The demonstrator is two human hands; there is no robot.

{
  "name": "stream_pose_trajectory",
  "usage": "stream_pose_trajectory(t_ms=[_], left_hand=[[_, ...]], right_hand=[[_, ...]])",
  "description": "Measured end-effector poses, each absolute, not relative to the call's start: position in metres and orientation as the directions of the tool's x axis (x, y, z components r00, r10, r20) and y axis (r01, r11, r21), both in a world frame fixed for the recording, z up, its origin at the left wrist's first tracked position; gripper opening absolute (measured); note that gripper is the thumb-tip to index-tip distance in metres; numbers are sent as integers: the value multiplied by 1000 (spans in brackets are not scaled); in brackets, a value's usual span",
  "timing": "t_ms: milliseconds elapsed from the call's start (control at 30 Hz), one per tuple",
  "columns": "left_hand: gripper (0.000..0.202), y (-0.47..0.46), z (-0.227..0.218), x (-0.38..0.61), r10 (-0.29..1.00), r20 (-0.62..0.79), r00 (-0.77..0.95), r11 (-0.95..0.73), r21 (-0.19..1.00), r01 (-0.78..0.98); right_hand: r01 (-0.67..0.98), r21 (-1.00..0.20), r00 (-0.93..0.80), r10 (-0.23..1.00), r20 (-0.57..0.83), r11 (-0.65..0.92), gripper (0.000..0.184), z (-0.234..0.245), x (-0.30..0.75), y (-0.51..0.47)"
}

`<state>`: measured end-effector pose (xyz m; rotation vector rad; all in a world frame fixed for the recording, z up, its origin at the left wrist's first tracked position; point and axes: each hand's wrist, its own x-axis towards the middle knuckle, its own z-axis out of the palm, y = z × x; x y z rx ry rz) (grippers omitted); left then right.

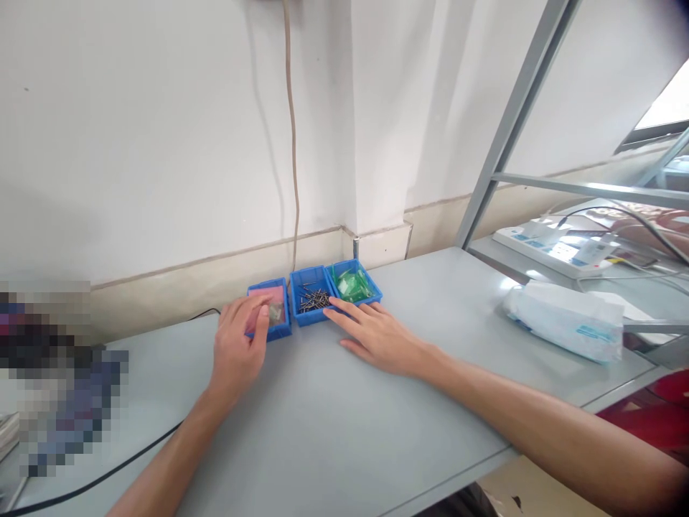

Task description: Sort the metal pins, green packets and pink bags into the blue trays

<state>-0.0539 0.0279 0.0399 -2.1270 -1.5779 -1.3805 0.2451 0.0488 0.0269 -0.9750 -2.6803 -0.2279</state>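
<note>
Three small blue bins stand in a row at the back of the grey table. Over the left bin (pixel 278 332) lies my left hand (pixel 240 343), its fingers bent at the bin's near left side; a pink piece and a small pale item show inside. The middle bin (pixel 308 276) has many dark metal screws or pins (pixel 313 300) in it. Green pieces (pixel 352 286) fill part of the right bin (pixel 372 282). My right hand (pixel 377 334) is spread in front of the middle and right bins, fingertips at their near edges, holding nothing.
A soft white and blue packet (pixel 565 323) rests at the right of the table (pixel 334 424). Behind it are a metal frame (pixel 498 169) and a power strip (pixel 554 251) with cables. A black cable (pixel 123 456) crosses the left side. The wall closes off the back.
</note>
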Motion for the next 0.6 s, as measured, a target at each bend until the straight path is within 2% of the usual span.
stream_pose_trajectory(t_ms=[200, 367, 533, 600], left_hand=[[47, 42, 21, -70, 778, 626, 45, -337, 356, 871], [52, 48, 6, -75, 851, 500, 158, -321, 259, 911], [51, 39, 20, -67, 851, 500, 159, -278, 173, 945], [53, 33, 31, -62, 861, 491, 131, -256, 198, 946]], right_hand=[[652, 37, -730, 612, 304, 758, 62, 29, 245, 48], [641, -11, -718, 604, 346, 768, 63, 27, 246, 49], [643, -23, -708, 605, 365, 766, 57, 25, 245, 49], [643, -36, -702, 608, 371, 765, 55, 26, 244, 49]])
